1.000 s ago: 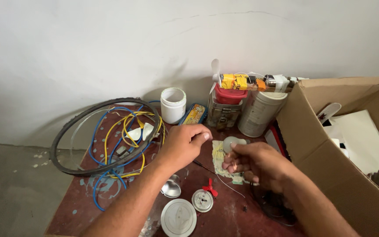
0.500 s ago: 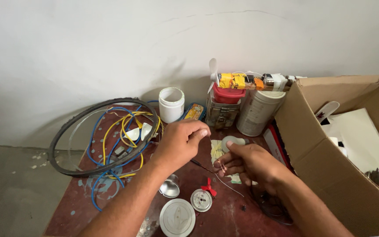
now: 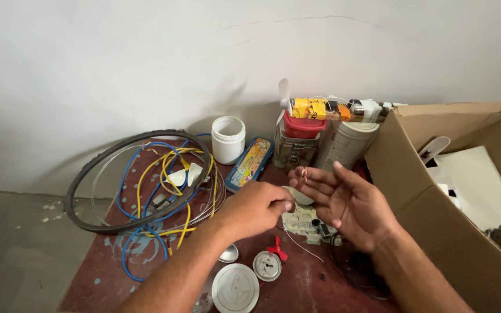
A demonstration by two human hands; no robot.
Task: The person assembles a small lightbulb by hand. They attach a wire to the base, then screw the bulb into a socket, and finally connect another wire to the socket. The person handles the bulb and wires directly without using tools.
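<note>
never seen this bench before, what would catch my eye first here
First the two bare hands at the centre: the left hand pinches a thin wire, and the right hand is spread open with a small copper loop at its fingertips. Next, the tangle of blue and yellow cables inside a black ring on the left. An open cardboard box fills the right side.

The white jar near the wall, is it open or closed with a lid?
Open. The white jar stands upright with no lid on it, and its dark inside shows through the round mouth.
</note>
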